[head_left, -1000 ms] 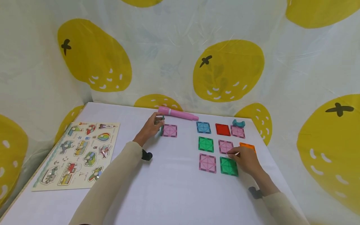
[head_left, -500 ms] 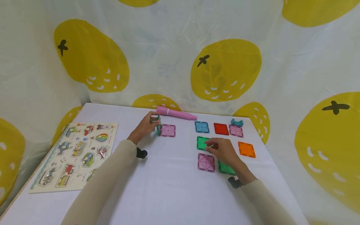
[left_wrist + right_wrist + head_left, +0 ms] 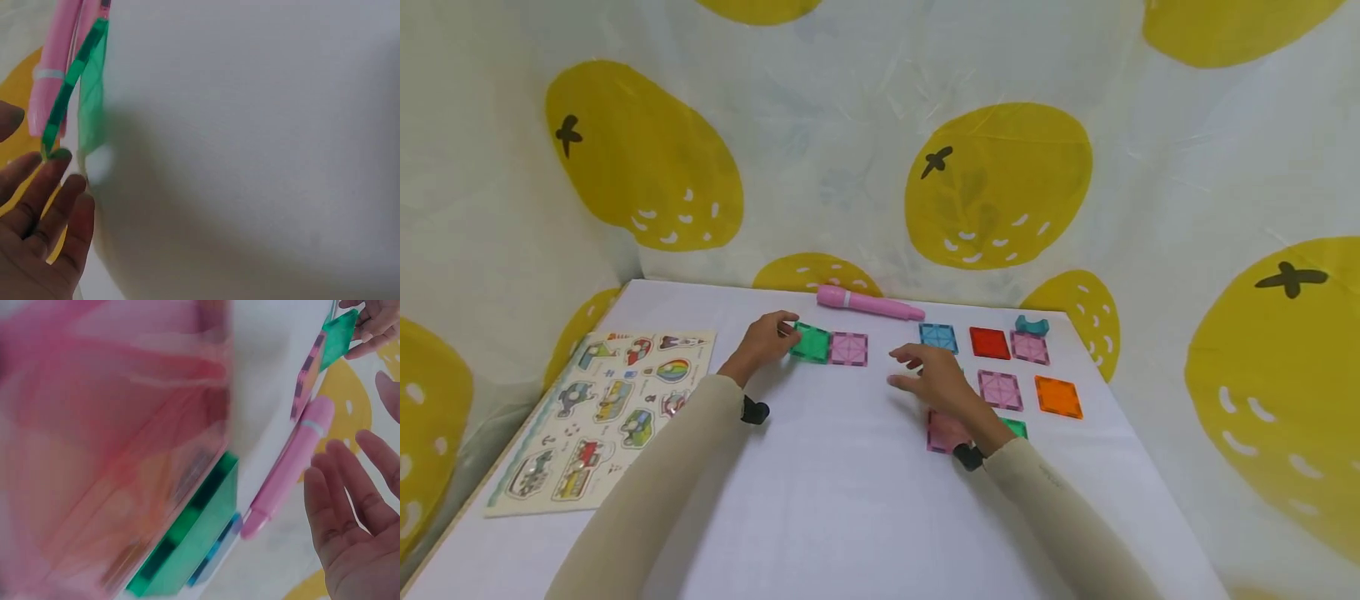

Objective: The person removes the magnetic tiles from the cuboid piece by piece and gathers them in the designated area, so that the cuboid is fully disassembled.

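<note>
My left hand (image 3: 765, 342) is at the outer edge of a green magnetic tile (image 3: 811, 342), its fingertips touching one end while the thumb is apart. In the left wrist view that green tile (image 3: 75, 81) leans at a slant above the table. Its other side meets a pink magnetic tile (image 3: 848, 348). My right hand (image 3: 934, 377) hovers with nothing in it, left of the other tiles, fingers spread and loosely bent. Beneath its wrist lies another pink tile (image 3: 942, 432), partly hidden; a second green tile (image 3: 1017, 427) is mostly covered by the arm.
Blue (image 3: 938, 337), red (image 3: 990, 342) and orange tiles (image 3: 1059, 397) lie on the right. A teal curved piece (image 3: 1032, 326) stands by a pink tile. A pink marker-shaped stick (image 3: 871, 302) lies along the back, and a picture puzzle board (image 3: 602, 417) on the left.
The green tile by the left hand has tipped from upright toward flat, beside the pink tile. My left hand shifted left and lowered. My right hand moved left, off the right-hand tiles.
</note>
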`<state>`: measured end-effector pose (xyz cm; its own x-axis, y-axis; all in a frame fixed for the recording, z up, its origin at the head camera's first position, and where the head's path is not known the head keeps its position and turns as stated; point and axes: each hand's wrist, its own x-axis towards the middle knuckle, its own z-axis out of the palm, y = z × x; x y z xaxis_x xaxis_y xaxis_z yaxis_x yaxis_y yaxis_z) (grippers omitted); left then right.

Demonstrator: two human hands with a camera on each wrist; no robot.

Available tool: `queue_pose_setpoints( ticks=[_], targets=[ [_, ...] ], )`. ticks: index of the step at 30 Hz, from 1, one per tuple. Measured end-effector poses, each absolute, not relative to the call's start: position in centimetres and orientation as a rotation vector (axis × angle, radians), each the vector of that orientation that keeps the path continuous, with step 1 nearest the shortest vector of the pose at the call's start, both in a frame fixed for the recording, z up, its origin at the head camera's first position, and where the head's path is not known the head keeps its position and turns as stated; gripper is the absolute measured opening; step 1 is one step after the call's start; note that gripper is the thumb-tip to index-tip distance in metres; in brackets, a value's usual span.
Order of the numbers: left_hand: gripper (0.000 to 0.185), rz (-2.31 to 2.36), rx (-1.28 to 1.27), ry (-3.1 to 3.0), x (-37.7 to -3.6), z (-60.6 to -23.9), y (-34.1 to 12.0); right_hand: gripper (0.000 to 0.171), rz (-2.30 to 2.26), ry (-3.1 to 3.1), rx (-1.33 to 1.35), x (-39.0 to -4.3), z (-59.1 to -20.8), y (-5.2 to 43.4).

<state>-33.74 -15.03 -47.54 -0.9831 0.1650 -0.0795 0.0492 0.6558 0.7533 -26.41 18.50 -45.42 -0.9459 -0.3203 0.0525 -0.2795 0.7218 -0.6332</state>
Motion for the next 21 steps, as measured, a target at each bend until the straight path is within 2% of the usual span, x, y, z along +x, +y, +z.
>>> queue_pose_setpoints(
  ticks=[6, 12, 16, 21],
  targets=[
    [0.055, 1.036, 0.197, 2.863, -33.6, -47.9, -15.1, 0.064, -0.935, 2.865, -0.471, -28.7, -45.8, 15.8],
    [0.08, 0.624, 0.382, 2.901, -33.9, -47.8, -14.7, 0.078, -0.805, 2.883, -0.451, -30.8, -46.3, 13.4],
    [0.089, 0.587, 0.445, 2.865, -34.1, -47.2, -14.2, 0.08, -0.72, 2.893, -0.502, -32.0, -46.4, 12.2],
    [0.089, 0.59, 0.481, 2.847, -34.5, -47.2, -13.7, 0.078, -0.666, 2.881, -0.519, -33.3, -46.8, 11.5]
  ],
)
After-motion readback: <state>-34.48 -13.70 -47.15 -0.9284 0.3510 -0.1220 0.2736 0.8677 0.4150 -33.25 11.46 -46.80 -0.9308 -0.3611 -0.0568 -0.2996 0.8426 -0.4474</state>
